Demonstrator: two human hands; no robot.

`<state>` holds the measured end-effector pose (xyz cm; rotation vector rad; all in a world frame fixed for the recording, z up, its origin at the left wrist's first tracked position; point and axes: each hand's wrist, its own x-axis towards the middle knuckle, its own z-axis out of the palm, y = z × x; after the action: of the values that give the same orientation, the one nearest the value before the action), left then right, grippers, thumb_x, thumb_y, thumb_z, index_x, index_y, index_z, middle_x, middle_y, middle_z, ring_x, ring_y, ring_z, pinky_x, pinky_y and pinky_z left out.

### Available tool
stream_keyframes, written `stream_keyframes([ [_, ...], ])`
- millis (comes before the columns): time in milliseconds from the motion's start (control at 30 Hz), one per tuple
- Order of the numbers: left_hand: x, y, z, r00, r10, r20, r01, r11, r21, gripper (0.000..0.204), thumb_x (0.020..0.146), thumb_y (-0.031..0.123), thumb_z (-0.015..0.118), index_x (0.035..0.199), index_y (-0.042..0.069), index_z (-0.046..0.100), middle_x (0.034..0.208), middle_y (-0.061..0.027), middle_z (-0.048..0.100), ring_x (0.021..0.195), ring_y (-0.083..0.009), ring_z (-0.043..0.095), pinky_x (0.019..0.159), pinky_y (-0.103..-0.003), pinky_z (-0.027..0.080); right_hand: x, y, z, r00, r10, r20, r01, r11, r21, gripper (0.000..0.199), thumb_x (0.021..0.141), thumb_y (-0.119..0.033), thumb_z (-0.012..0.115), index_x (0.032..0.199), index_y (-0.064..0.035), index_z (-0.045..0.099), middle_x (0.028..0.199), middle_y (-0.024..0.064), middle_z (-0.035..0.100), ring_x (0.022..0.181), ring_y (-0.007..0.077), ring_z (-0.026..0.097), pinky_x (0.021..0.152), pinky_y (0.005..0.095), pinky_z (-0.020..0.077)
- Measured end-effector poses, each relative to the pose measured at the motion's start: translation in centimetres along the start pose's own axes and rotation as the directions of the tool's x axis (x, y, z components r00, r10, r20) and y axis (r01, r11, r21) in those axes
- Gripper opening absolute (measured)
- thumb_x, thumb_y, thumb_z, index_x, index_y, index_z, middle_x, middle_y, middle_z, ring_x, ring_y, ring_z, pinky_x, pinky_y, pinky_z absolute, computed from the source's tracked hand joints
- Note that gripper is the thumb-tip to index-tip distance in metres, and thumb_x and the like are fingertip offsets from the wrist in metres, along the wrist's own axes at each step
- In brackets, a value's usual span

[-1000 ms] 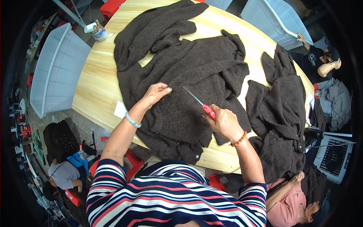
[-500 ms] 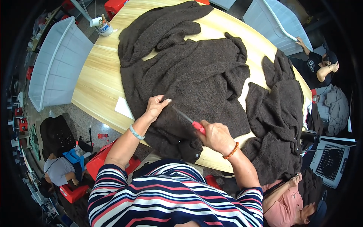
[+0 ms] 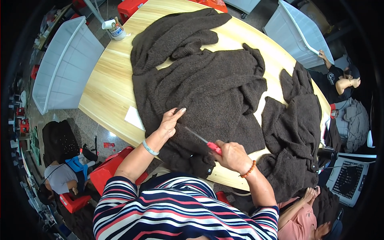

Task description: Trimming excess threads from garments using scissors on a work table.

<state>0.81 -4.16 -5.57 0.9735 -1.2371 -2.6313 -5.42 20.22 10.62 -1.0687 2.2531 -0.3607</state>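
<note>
A large dark brown knit sweater lies spread in folds over the wooden table in front of me. My left hand is closed in a pinch on its near left part, thumb and forefinger together. My right hand grips a red-handled tool with a thin metal shaft. That shaft points up and left toward my left hand, over the knit, its tip a little apart from my fingers. What kind of tip it has is too small to tell.
Another brown knit piece lies at the right of the table. A white paper sits left of the sweater, and a tub at the far left edge. Pale bins flank the table. A person in pink is close at right.
The view has shifted slightly, so the table sits lower and further right. The tool's tip has moved a little away from my left hand. Both hands keep their grip.
</note>
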Motion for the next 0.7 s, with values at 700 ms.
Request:
stream_keyframes([
  [700,-0.7,3.5,-2.2,0.782,0.623,0.036,-0.408,0.467,0.784,0.031,0.083,0.02,0.074,0.105,0.001,0.064,0.085,-0.0064,0.056,0.069,-0.0117,0.052,0.064,-0.027,0.046,1.8,0.1,0.4,0.998,0.007,-0.058,0.001,0.991,0.132,0.023,0.087,-0.022,0.061,0.098,-0.0037,0.055,0.082,0.0207,0.066,0.075,0.0388,0.066,0.066,0.0462,0.0527],
])
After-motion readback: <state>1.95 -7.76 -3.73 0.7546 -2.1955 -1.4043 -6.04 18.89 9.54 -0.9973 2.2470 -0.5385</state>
